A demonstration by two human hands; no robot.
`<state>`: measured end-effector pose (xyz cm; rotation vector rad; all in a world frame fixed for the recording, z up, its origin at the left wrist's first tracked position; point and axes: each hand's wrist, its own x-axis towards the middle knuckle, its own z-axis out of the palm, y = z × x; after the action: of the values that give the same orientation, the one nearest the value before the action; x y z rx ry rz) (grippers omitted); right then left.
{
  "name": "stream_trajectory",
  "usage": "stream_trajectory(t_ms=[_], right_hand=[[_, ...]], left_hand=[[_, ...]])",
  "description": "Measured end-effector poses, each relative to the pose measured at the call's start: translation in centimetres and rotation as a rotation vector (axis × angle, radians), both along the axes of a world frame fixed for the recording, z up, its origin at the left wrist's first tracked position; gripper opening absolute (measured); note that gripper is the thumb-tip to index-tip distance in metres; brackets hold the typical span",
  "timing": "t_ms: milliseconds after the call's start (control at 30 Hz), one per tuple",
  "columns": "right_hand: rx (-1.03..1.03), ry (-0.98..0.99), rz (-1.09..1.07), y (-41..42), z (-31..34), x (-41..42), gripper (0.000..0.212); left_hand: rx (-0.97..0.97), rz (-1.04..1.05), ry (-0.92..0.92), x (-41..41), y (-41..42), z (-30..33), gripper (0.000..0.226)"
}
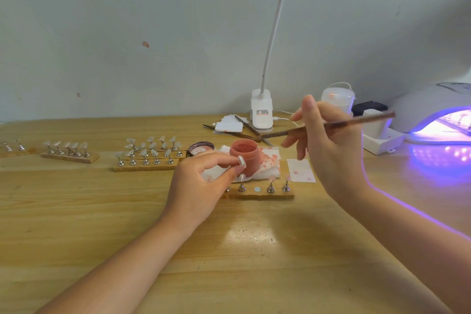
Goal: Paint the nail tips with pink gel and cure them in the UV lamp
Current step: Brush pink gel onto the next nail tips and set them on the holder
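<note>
My left hand [201,181] pinches a small stand with a pale nail tip [241,161] on top, held just in front of the open jar of pink gel [244,158]. My right hand [328,145] grips a thin brown brush [328,125], its tip reaching over the jar's far rim. Below the jar lies a wooden strip [257,195] carrying several metal stands; one magnet spot [257,189] on it is bare. The UV lamp [433,115] at the far right glows violet, with a strip of tips inside it.
Several more wooden strips with unpainted tips [150,153] line the table to the left. The jar's lid [201,148], stained wipes [300,170], tweezers [244,126], a clip-on desk lamp [261,115], a white container [337,99] and a power strip [379,135] crowd the back.
</note>
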<state>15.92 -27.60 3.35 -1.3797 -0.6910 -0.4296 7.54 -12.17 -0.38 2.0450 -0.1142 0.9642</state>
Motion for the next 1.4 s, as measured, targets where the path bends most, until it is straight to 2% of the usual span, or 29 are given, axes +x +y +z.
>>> stream_trajectory(t_ms=[167,300,433,600,800,1200,1400], right_hand=[[-0.164,-0.229,-0.012,-1.0,-2.4,-1.4,0.024],[-0.233,-0.268,-0.011,-1.2,-3.0,-2.1,0.02],[-0.199,-0.313,0.074,-1.3,-3.5,-2.5,0.036],[-0.221,-0.385,0.015,-1.0,-4.0,-2.6,0.05],[-0.261,-0.416,-0.009,-0.9,-4.3,-2.7,0.064],[-0.246,-0.393,-0.043,-1.1,-4.5,-2.7,0.055],[-0.244,-0.386,-0.047,-1.1,-4.5,-2.9,0.058]], left_hand=[[0.016,-0.005,-0.002,0.2,0.1,-0.1,0.034],[0.026,-0.012,-0.016,0.3,0.2,-0.3,0.034],[0.044,-0.021,-0.04,0.3,0.2,-0.3,0.036],[0.056,-0.021,-0.069,0.4,0.2,-0.4,0.029],[0.056,-0.004,-0.069,0.5,0.2,-0.5,0.026],[0.093,-0.003,-0.099,0.5,0.3,-0.6,0.028],[0.091,-0.004,-0.093,0.5,0.4,-0.6,0.026]])
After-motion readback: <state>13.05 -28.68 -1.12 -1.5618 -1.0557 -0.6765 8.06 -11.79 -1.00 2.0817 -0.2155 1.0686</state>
